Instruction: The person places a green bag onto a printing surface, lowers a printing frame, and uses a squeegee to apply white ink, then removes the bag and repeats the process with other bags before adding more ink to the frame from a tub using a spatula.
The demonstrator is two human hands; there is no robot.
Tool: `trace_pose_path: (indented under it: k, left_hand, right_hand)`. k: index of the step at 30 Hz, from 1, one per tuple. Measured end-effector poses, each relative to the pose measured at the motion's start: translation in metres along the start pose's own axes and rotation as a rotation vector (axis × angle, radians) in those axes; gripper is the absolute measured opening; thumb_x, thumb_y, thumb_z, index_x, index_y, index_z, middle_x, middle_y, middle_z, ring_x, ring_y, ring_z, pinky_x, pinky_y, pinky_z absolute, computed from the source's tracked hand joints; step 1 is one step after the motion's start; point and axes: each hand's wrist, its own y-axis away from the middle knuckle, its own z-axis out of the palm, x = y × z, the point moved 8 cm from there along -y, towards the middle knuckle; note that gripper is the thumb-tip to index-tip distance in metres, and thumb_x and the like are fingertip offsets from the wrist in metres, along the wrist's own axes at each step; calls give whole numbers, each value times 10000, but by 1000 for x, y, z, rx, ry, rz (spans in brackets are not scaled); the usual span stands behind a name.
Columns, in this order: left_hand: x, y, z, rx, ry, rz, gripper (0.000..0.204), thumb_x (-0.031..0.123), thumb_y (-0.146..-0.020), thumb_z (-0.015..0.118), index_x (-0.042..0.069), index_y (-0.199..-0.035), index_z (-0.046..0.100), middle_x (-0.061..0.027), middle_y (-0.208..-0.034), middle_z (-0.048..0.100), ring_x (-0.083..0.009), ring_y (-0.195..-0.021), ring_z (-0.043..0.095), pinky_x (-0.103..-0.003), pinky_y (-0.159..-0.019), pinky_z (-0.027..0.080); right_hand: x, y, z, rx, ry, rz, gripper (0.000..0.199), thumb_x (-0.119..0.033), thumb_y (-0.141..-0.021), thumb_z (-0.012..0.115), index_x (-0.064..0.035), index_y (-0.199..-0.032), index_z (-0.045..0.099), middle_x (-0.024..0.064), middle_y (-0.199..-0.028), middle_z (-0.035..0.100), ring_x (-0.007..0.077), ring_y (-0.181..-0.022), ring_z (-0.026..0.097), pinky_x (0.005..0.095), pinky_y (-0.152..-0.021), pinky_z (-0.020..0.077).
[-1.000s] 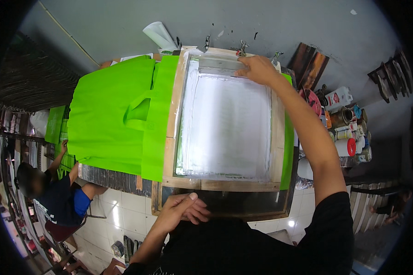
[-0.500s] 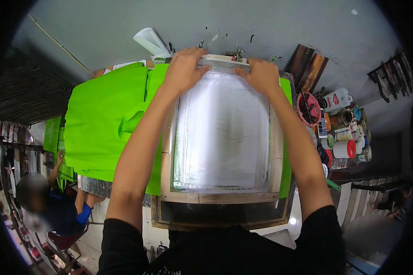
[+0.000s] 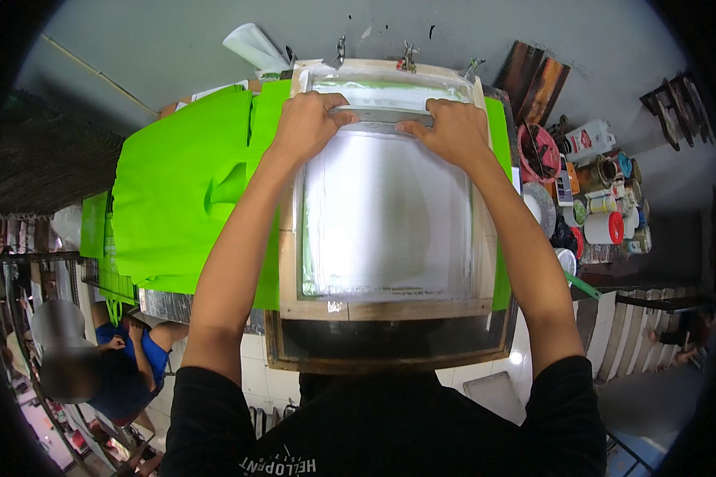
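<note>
A squeegee (image 3: 383, 117) with a grey bar lies across the far part of a screen-printing frame (image 3: 390, 310). My left hand (image 3: 309, 131) grips the squeegee's left end, fingers over the top and thumb on the near side. The right end is held the same way by my right hand (image 3: 455, 133). Pale, shiny mesh (image 3: 386, 215) stretches inside the wooden frame. Beyond the squeegee, a whitish, greenish strip of mesh shows. Bright green fabric sticks out on both sides under the frame. What lies directly under the mesh is mostly hidden.
Green fabric bags (image 3: 171, 191) are piled at the left. Metal clamps (image 3: 407, 57) stand along the frame's far edge. At right are a pink bucket (image 3: 538, 153), a white jug (image 3: 589, 139) and several paint tubs (image 3: 603, 228). Another person (image 3: 127, 366) sits at lower left.
The squeegee and both hands have come toward me from the frame's far edge, uncovering mesh beyond them. My view has shifted slightly. The seated person's raised arm has come down.
</note>
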Motion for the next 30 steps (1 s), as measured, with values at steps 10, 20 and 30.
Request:
trace_pose_path:
  k: [10,20,30]
  left_hand:
    - [39,104,-5,-65,-21,-28,317,315,-856,774,35,-1005,780,-215,-887,711,-367,-804,686,-427,-755,530]
    - [84,218,-15,-142,57,-84,192,183,-840,788,15,-932,768,-168,-893,725,-344,-816,682,-407,-749,536]
    - [69,291,-8,105,-27,63,847,259,-725,882,54,-1446,490,-198,-1441,540,-358,-1319,529,-503,-1124,363]
  right_hand:
    - [-31,101,-5,53,-109,-34,644,-667,-802,710,-31,-716,658,166,-706,683,373,-677,677,472,-621,510]
    - [-70,218,-7,-44,-93,-42,508,-555,-813,737,-57,-773,648,124,-762,654,319,-735,669,441,-652,526]
    - [-87,261,-21,274,-208,-163,295,-256,-664,851,-116,-849,667,23,-851,659,235,-798,651,379,-673,484]
